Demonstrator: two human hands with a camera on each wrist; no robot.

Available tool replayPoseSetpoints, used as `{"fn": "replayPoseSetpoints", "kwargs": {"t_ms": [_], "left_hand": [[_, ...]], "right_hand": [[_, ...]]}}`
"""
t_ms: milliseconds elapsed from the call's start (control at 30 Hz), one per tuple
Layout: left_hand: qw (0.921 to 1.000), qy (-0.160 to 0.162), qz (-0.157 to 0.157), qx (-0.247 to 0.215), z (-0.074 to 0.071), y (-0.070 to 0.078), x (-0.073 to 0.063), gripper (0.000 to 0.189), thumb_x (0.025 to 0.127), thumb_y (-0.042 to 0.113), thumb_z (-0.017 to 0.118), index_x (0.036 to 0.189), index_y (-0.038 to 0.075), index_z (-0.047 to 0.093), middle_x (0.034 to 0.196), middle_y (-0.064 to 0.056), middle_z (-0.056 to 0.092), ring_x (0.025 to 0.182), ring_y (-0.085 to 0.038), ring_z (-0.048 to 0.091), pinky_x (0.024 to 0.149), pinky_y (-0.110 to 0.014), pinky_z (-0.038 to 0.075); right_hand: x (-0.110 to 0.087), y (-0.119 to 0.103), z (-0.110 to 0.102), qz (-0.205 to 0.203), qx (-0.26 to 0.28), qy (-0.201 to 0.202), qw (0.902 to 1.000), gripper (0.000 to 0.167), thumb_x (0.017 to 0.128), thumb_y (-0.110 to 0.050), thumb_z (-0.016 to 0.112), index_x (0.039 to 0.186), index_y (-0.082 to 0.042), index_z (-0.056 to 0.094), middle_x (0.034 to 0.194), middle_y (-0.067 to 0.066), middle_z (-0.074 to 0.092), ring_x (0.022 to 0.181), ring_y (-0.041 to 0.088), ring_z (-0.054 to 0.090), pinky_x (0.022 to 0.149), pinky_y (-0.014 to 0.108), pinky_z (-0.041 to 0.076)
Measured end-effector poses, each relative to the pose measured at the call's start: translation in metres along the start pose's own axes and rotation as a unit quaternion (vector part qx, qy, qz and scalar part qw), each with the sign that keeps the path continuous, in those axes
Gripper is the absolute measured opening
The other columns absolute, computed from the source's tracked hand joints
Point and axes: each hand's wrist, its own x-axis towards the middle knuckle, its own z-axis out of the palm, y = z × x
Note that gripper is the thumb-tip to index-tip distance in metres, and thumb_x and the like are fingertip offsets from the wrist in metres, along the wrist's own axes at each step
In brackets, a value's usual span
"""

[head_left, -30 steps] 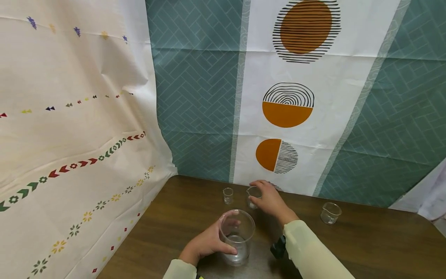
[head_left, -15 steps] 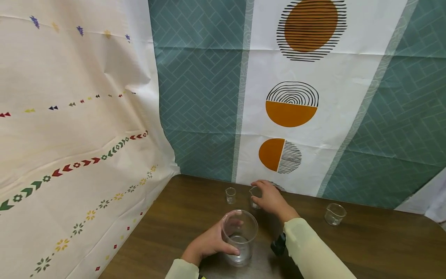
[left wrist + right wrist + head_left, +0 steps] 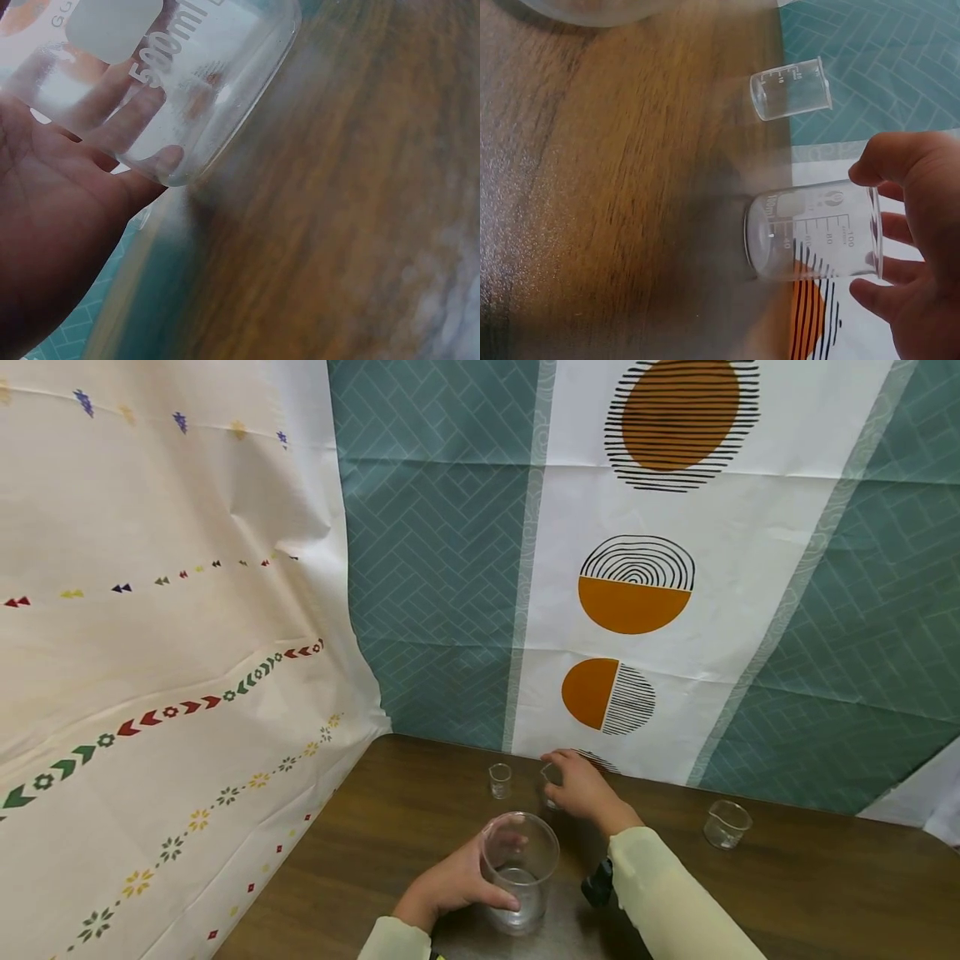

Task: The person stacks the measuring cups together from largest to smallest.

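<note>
My left hand (image 3: 457, 885) grips a large clear glass beaker (image 3: 522, 893) from its left side, thumb in front and fingers behind. In the left wrist view, "500ml" is printed on this beaker (image 3: 247, 67), and the fingers show through the glass. Farther back, my right hand (image 3: 585, 787) holds a smaller beaker by its rim, from above. The right wrist view shows that beaker (image 3: 810, 232) upright with marks up to 100, its base at the tabletop and digits spread around the rim. Both beakers look empty.
A tiny beaker (image 3: 500, 782) stands left of the right hand, near the back edge. Another low beaker (image 3: 727, 825) sits to the right on the brown wooden table (image 3: 840, 893). Patterned cloth (image 3: 435, 610) hangs behind, and a cream cloth (image 3: 187, 693) borders the left.
The head view has turned slightly left, so the scene sits a little farther right. Both hands keep their places on the same beakers.
</note>
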Motion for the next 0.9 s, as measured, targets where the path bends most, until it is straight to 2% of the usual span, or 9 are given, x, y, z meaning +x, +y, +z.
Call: {"fn": "replayPoseSetpoints", "kwargs": {"t_ms": [167, 433, 667, 900], "left_hand": [[1.0, 0.003, -0.004, -0.001, 0.0011, 0.0007, -0.0012, 0.093, 0.073, 0.009, 0.084, 0.146, 0.027, 0.029, 0.145, -0.013, 0.044, 0.138, -0.026, 0.04, 0.112, -0.032, 0.035], [1.0, 0.005, 0.0, 0.004, 0.0007, 0.0007, -0.0002, 0.093, 0.073, 0.009, 0.084, 0.146, 0.027, 0.028, 0.145, -0.014, 0.044, 0.139, -0.028, 0.039, 0.111, -0.028, 0.036], [1.0, 0.003, 0.002, 0.005, 0.0015, 0.0019, -0.0001, 0.093, 0.073, 0.01, 0.084, 0.146, 0.027, 0.028, 0.146, -0.012, 0.044, 0.139, -0.029, 0.038, 0.111, -0.027, 0.035], [1.0, 0.002, 0.005, 0.005, 0.0017, 0.0028, -0.0009, 0.093, 0.073, 0.01, 0.084, 0.146, 0.027, 0.028, 0.145, -0.014, 0.044, 0.138, -0.029, 0.038, 0.111, -0.028, 0.036]], "right_hand": [[0.0007, 0.0015, 0.0024, 0.001, -0.008, -0.015, 0.9999, 0.049, 0.085, -0.017, 0.064, 0.133, -0.006, 0.056, 0.136, 0.016, 0.053, 0.123, 0.035, 0.053, 0.103, 0.053, 0.042], [0.0042, 0.0042, 0.0054, 0.006, -0.015, -0.015, 0.9998, 0.049, 0.085, -0.017, 0.064, 0.132, -0.005, 0.056, 0.134, 0.016, 0.054, 0.122, 0.035, 0.053, 0.103, 0.053, 0.042], [0.0026, 0.0025, 0.0028, 0.009, -0.019, -0.016, 0.9996, 0.048, 0.086, -0.019, 0.064, 0.131, -0.004, 0.057, 0.132, 0.016, 0.055, 0.119, 0.034, 0.055, 0.103, 0.051, 0.043], [0.0025, 0.0017, -0.0002, 0.016, -0.026, -0.026, 0.9992, 0.048, 0.086, -0.02, 0.065, 0.131, -0.005, 0.057, 0.135, 0.017, 0.054, 0.123, 0.036, 0.052, 0.104, 0.052, 0.042]]}}
